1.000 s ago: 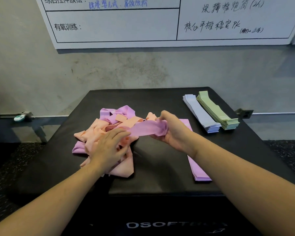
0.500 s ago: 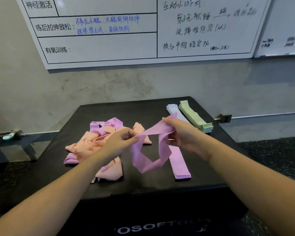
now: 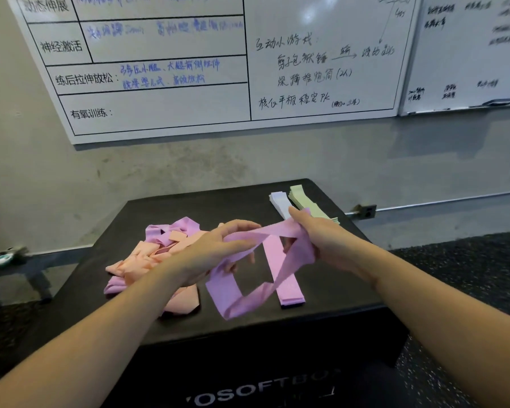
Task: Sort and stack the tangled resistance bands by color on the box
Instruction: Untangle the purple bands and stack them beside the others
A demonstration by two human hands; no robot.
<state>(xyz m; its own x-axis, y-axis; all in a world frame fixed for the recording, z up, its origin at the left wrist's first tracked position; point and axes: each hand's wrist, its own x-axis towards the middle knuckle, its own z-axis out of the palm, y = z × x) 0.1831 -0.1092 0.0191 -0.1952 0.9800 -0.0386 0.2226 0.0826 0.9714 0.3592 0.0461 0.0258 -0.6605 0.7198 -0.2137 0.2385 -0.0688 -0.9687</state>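
Both hands' fingers grip one pink band [image 3: 256, 293], left hand [image 3: 215, 254], right hand [image 3: 324, 240], untwisting step. Next: flatten, lay on pink stack [image 3: 287, 290] right of tangled pile [image 3: 147, 260].

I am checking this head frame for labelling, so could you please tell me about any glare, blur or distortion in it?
Head view: soft glare on the whiteboard near the top; handwriting on the right board is blurred; wide-angle bending curves the board edges and stretches the forearms; both hands and the pink band are sharp enough; the box is dim but readable.
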